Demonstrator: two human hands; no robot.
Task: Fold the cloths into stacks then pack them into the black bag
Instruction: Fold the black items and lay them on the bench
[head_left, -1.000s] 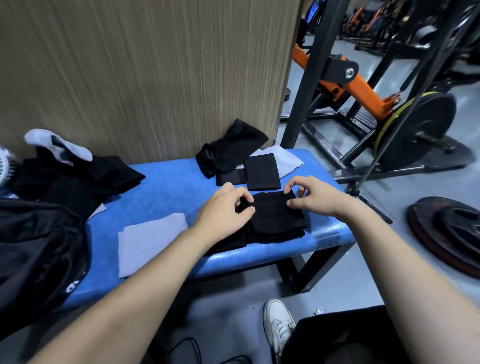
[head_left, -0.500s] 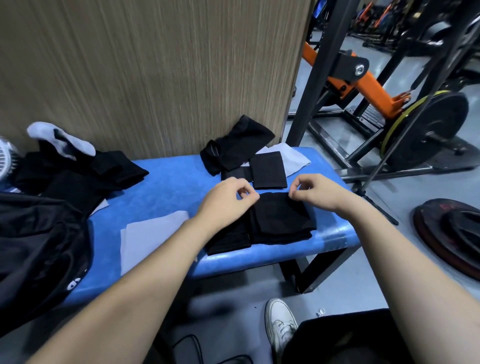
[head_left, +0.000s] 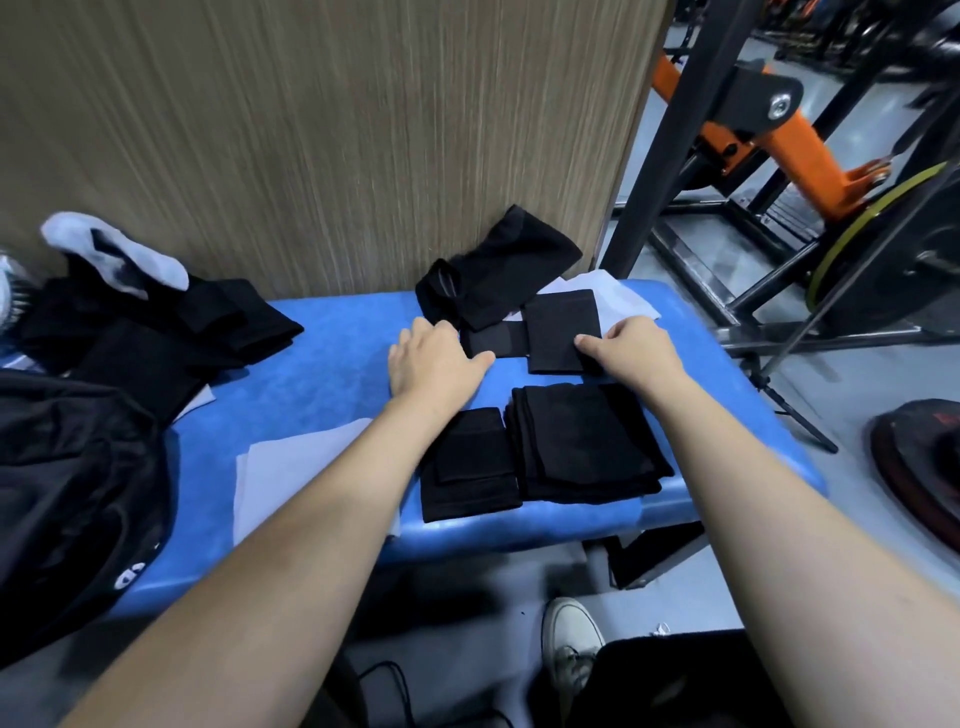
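Observation:
Two folded black cloths lie side by side at the bench's near edge: a thick stack (head_left: 587, 447) and a smaller folded piece (head_left: 467, 467). Farther back lies a small folded black cloth (head_left: 563, 327) with a black strip (head_left: 493, 340) running left from it. My right hand (head_left: 628, 348) pinches that cloth's right edge, thumb on top. My left hand (head_left: 436, 358) rests flat on the bench, its thumb touching the strip. A crumpled black cloth (head_left: 498, 270) sits against the wall. The black bag (head_left: 67, 493) lies at the left.
The blue bench (head_left: 322, 374) stands against a wooden wall. A grey cloth (head_left: 296, 467) lies near its front, a white cloth (head_left: 623, 304) at the back right, a heap of dark clothes (head_left: 156, 338) with a white sock (head_left: 114, 254) at the left. Gym rack and weight plates (head_left: 883, 260) stand right.
Both hands have left the black stack at the near edge and moved away from me to the small folded cloth and its strip. The stack lies free.

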